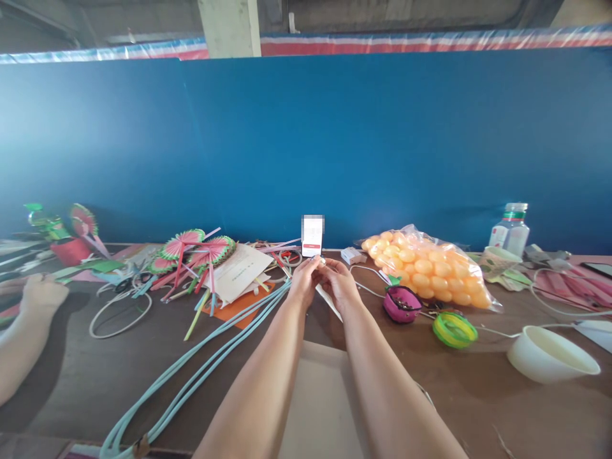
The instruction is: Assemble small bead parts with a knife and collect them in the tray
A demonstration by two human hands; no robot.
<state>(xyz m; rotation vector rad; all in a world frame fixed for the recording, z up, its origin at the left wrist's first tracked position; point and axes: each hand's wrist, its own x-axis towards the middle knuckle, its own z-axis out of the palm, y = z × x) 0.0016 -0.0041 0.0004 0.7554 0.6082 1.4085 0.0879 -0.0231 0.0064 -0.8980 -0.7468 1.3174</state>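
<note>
My left hand [303, 278] and my right hand [338, 280] meet in front of me with their fingers pinched together. Between the fingertips is something small and pale that I cannot make out. Just beyond them a phone [312, 245] stands upright with its screen lit; whether the fingers touch it I cannot tell. Long light-blue cords [210, 347] run from near my left hand to the front left. A pale strip [329, 301] shows under my right hand. Below my forearms lies a beige sheet [321, 395].
Paper fans [210, 252] and a white paper [239, 271] lie left. On the right are a bag of orange balls [430, 264], a purple pouch [401, 306], a green-yellow ring [454, 329], a white bowl [549, 357] and bottles [515, 233]. Another person's hand [43, 296] works at far left.
</note>
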